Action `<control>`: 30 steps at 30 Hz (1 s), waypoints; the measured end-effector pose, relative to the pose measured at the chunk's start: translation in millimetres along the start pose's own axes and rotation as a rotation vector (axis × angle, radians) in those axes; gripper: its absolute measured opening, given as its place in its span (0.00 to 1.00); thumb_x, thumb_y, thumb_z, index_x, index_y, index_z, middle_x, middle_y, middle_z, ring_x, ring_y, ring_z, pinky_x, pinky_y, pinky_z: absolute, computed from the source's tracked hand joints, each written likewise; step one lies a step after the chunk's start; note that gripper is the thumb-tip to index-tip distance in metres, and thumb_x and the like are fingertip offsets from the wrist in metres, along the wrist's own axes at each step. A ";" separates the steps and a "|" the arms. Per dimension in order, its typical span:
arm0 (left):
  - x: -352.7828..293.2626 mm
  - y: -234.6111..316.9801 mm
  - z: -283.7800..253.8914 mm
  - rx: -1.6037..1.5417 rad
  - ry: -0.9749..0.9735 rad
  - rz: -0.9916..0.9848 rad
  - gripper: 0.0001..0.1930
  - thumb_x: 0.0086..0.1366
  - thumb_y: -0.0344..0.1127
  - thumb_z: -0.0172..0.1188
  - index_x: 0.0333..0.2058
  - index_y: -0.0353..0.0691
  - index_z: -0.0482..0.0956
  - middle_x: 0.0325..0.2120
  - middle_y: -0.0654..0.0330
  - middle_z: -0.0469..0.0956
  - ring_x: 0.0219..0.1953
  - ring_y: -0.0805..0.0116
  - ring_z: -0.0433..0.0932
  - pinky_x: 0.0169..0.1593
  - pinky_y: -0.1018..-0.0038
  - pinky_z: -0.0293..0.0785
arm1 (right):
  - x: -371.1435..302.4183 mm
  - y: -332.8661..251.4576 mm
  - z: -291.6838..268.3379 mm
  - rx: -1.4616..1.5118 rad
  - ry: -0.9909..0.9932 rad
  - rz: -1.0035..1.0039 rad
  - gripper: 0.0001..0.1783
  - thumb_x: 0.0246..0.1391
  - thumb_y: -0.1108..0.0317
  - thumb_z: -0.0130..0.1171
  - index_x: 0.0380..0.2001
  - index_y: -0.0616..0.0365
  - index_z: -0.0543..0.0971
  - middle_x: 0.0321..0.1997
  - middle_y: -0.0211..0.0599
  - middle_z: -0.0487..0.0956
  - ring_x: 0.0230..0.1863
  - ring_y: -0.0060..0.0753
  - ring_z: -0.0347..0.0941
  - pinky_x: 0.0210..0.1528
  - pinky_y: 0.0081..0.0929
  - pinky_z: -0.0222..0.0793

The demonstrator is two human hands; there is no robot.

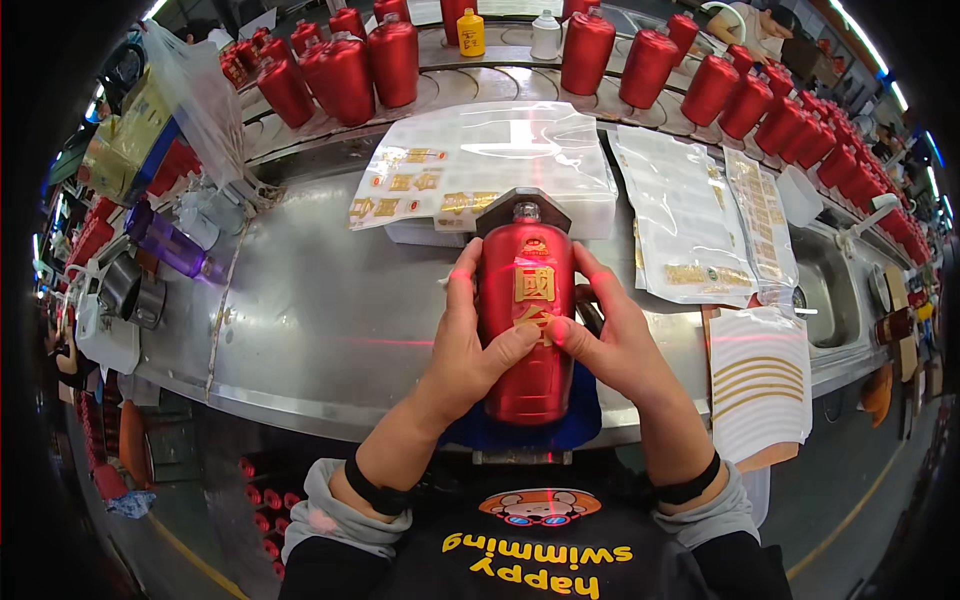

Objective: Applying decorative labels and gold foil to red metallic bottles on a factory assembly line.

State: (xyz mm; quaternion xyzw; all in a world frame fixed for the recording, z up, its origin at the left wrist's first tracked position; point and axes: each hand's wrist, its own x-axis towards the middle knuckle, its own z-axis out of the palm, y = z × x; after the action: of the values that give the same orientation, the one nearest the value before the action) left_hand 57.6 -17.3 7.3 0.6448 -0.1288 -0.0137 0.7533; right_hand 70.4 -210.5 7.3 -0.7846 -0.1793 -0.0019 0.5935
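Observation:
A glossy red bottle (527, 385) with gold characters and a bare neck lies on its back in front of me, its neck pointing away. My left hand (470, 345) wraps its left side, the thumb pressed on the front. From the right, my right hand (610, 335) grips it too, its thumb on the lower gold character. Red light lines fall across the bottle and both hands. Behind the neck is a dark angular holder (560, 212), and blue material (585, 420) shows under the bottle's base. Beyond it lies a stack of clear label sheets (500, 150) with gold characters.
Red bottles (392, 60) stand along a curved conveyor (500, 85), with a yellow bottle (470, 33) and a white one (546, 36). More label sheets (680, 215), a sheet of gold strips (760, 380) and a sink (825, 295) are right. A purple bottle (170, 243) lies left. Another person (755, 28) sits far right.

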 end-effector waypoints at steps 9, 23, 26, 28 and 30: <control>-0.3 2.2 1.6 0.058 -0.005 0.003 0.52 0.59 0.43 0.68 0.67 0.28 0.38 0.62 0.44 0.55 0.64 0.58 0.60 0.65 0.65 0.60 | 0.7 3.6 -1.7 0.040 -0.031 -0.034 0.54 0.51 0.47 0.68 0.67 0.70 0.54 0.65 0.53 0.62 0.57 0.41 0.66 0.58 0.34 0.66; 18.1 1.7 -9.7 -0.023 0.072 0.017 0.38 0.66 0.42 0.60 0.65 0.30 0.51 0.59 0.47 0.61 0.60 0.63 0.65 0.63 0.69 0.60 | 9.7 -2.2 -2.0 -0.041 0.060 -0.022 0.47 0.56 0.47 0.63 0.67 0.68 0.57 0.63 0.46 0.66 0.53 0.31 0.68 0.59 0.32 0.64; 30.0 6.2 -8.8 -0.013 0.066 0.023 0.30 0.68 0.40 0.58 0.62 0.30 0.58 0.55 0.50 0.67 0.55 0.67 0.68 0.59 0.72 0.64 | 17.3 -3.2 1.4 -0.022 0.109 -0.062 0.43 0.55 0.50 0.64 0.63 0.72 0.61 0.62 0.58 0.66 0.60 0.47 0.67 0.60 0.36 0.65; 38.1 9.3 -9.5 0.002 0.042 0.006 0.29 0.68 0.40 0.57 0.61 0.30 0.60 0.53 0.51 0.68 0.54 0.68 0.69 0.58 0.73 0.65 | 19.5 -4.3 2.8 -0.132 0.120 -0.060 0.42 0.56 0.51 0.63 0.62 0.73 0.61 0.62 0.59 0.66 0.63 0.51 0.64 0.63 0.37 0.61; 45.7 11.5 -10.4 -0.014 0.066 0.013 0.20 0.69 0.39 0.56 0.53 0.32 0.68 0.47 0.56 0.72 0.49 0.72 0.70 0.54 0.75 0.67 | 19.5 -5.6 2.8 -0.115 0.110 -0.030 0.43 0.56 0.51 0.63 0.62 0.73 0.61 0.62 0.59 0.66 0.64 0.52 0.64 0.64 0.37 0.60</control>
State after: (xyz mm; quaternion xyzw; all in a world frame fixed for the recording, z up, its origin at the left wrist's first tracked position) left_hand 102.3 -13.9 25.2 0.6389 -0.1078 0.0117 0.7617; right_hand 86.5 -201.1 15.9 -0.8133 -0.1579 -0.0640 0.5564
